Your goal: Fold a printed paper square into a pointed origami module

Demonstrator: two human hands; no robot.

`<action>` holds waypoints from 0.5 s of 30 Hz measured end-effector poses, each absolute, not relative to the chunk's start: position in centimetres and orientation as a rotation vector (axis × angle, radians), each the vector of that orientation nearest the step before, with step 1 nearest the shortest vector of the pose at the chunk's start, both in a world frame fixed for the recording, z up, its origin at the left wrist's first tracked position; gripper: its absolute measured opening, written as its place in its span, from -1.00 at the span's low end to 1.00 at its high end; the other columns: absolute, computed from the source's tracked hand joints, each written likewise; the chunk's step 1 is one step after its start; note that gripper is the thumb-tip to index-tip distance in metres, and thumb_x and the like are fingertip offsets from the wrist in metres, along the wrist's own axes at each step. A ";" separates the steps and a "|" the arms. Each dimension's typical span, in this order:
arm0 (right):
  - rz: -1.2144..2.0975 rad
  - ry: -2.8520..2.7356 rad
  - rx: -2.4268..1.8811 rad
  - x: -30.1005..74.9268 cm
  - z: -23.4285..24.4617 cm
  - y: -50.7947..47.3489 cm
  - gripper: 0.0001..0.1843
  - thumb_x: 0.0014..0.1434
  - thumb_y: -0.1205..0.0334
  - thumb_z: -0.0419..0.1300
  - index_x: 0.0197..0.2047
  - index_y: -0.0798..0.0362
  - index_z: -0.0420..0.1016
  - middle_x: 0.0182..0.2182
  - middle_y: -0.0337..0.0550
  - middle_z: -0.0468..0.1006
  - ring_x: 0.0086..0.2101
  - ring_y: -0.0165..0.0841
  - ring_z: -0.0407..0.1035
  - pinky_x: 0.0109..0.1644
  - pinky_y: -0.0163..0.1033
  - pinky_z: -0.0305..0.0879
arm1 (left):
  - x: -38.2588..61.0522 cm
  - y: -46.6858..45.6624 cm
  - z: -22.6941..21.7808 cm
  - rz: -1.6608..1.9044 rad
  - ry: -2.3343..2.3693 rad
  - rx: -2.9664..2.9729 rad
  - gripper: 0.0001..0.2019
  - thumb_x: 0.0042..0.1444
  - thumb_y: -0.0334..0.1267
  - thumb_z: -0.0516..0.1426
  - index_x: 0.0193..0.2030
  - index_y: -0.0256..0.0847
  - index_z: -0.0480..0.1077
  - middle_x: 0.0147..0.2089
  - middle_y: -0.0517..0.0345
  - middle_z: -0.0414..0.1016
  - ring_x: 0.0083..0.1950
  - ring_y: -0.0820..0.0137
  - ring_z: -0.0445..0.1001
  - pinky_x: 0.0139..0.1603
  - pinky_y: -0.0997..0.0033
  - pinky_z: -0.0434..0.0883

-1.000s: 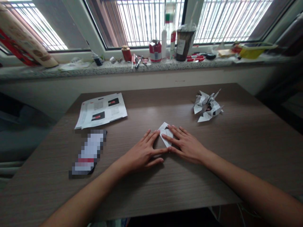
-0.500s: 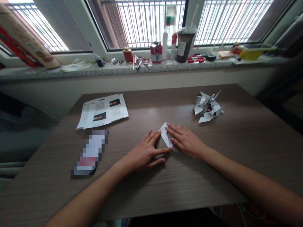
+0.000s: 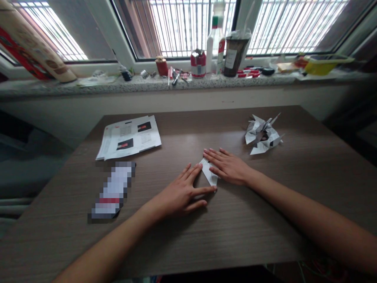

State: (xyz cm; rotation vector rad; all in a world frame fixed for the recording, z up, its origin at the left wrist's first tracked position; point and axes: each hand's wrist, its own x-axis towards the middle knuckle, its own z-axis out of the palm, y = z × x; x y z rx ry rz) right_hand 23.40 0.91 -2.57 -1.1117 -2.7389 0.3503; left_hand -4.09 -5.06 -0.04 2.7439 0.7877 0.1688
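Note:
A small folded piece of white paper lies flat on the brown table, narrowing toward its near end. My left hand is spread beside it, with fingertips touching the paper's left edge and its near tip; the thumb rests on the table. From the right, my right hand lies flat with its fingers stretched over the paper's far and right part, which hides that part. Neither hand grips anything. Farther right sits a cluster of folded paper pieces with pointed tips.
Printed sheets lie stacked at the far left of the table. A blurred-out phone-like object is nearer. Along the stone sill stand a red can, a clear bottle, a cup with straw and a yellow container.
My right hand has slid to the far end of the folded paper, covering its top. My left hand stays almost in place on the paper. The view has shifted slightly.

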 end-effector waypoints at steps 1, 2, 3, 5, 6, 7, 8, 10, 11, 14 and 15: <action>0.344 -2.731 -1.128 23.3 -2.6 0.9 -0.31 0.50 -0.19 -0.18 0.57 -0.21 -0.22 0.51 -0.26 -0.05 0.47 -0.26 -0.13 0.54 0.11 -0.17 | -4.1 -5.1 0.0 0.167 0.787 2.743 -0.47 0.41 0.08 0.09 0.48 0.33 0.15 0.64 0.27 -0.52 0.61 -0.11 -0.24 0.54 -0.24 -0.04; 0.339 -2.721 -1.145 23.2 -2.6 0.9 -0.31 0.50 -0.20 -0.17 0.57 -0.20 -0.20 0.50 -0.25 -0.04 0.47 -0.25 -0.14 0.54 0.12 -0.18 | -4.1 -5.1 0.1 0.164 0.788 2.742 -0.46 0.41 0.08 0.09 0.48 0.32 0.15 0.64 0.27 -0.51 0.61 -0.11 -0.23 0.54 -0.24 -0.04; 0.338 -2.711 -1.159 23.1 -2.6 0.8 -0.30 0.49 -0.20 -0.17 0.57 -0.19 -0.18 0.50 -0.25 -0.03 0.47 -0.23 -0.14 0.54 0.13 -0.18 | -4.0 -5.1 0.1 0.160 0.787 2.742 -0.46 0.41 0.07 0.10 0.48 0.32 0.15 0.64 0.26 -0.49 0.61 -0.10 -0.23 0.54 -0.24 -0.04; 0.346 -2.693 -1.167 23.0 -2.6 0.8 -0.31 0.50 -0.20 -0.17 0.57 -0.19 -0.14 0.50 -0.24 0.00 0.47 -0.22 -0.14 0.54 0.14 -0.19 | -4.0 -5.0 0.3 0.161 0.785 2.745 -0.47 0.40 0.05 0.11 0.47 0.31 0.17 0.64 0.25 -0.43 0.61 -0.10 -0.22 0.54 -0.25 -0.04; 0.355 -2.686 -1.157 23.0 -2.7 0.8 -0.32 0.50 -0.19 -0.17 0.56 -0.18 -0.12 0.50 -0.24 0.01 0.47 -0.22 -0.13 0.54 0.15 -0.19 | -3.9 -5.0 0.3 0.161 0.788 2.747 -0.48 0.40 0.05 0.12 0.46 0.31 0.19 0.64 0.25 -0.40 0.61 -0.10 -0.21 0.54 -0.25 -0.04; 0.366 -2.677 -1.143 23.1 -2.7 0.8 -0.34 0.51 -0.16 -0.17 0.56 -0.18 -0.10 0.50 -0.23 0.03 0.47 -0.22 -0.11 0.53 0.15 -0.19 | -3.9 -5.0 0.4 0.162 0.791 2.752 -0.49 0.40 0.04 0.12 0.46 0.31 0.20 0.64 0.23 -0.38 0.60 -0.10 -0.19 0.54 -0.26 -0.04; 0.381 -2.661 -1.132 23.2 -2.7 0.8 -0.36 0.52 -0.13 -0.17 0.56 -0.16 -0.07 0.49 -0.20 0.06 0.47 -0.22 -0.09 0.53 0.16 -0.17 | -3.8 -4.9 0.4 0.165 0.795 2.756 -0.50 0.40 0.03 0.11 0.45 0.30 0.21 0.64 0.22 -0.36 0.60 -0.10 -0.17 0.54 -0.26 -0.05; 0.405 -2.585 -1.145 23.5 -2.8 0.8 -0.38 0.52 -0.07 -0.13 0.54 -0.09 0.04 0.47 -0.11 0.15 0.45 -0.20 0.00 0.52 0.15 -0.09 | -3.7 -4.9 0.5 0.174 0.797 2.765 -0.51 0.41 0.02 0.11 0.44 0.29 0.23 0.64 0.18 -0.32 0.59 -0.11 -0.12 0.53 -0.27 -0.04; 0.410 -2.530 -1.167 23.7 -2.8 0.7 -0.39 0.51 -0.05 -0.08 0.51 -0.04 0.12 0.45 -0.04 0.19 0.43 -0.18 0.05 0.50 0.14 -0.02 | -3.7 -4.9 0.6 0.180 0.795 2.769 -0.51 0.41 0.01 0.12 0.44 0.29 0.24 0.64 0.16 -0.31 0.58 -0.12 -0.11 0.53 -0.28 -0.03; 0.406 -2.389 -1.230 24.1 -2.9 0.0 -0.43 0.45 0.01 0.08 0.41 0.05 0.33 0.40 0.10 0.29 0.37 -0.09 0.19 0.43 0.10 0.16 | -3.7 -4.8 1.0 0.200 0.788 2.773 -0.51 0.39 -0.04 0.15 0.42 0.29 0.26 0.63 0.13 -0.23 0.57 -0.14 -0.06 0.51 -0.32 -0.04; 0.402 -2.366 -1.238 24.2 -2.9 -0.2 -0.45 0.43 0.03 0.12 0.39 0.06 0.36 0.38 0.10 0.32 0.35 -0.07 0.22 0.42 0.09 0.20 | -3.7 -4.7 1.1 0.202 0.786 2.772 -0.51 0.39 -0.05 0.16 0.42 0.29 0.26 0.62 0.12 -0.19 0.57 -0.14 -0.05 0.51 -0.33 -0.05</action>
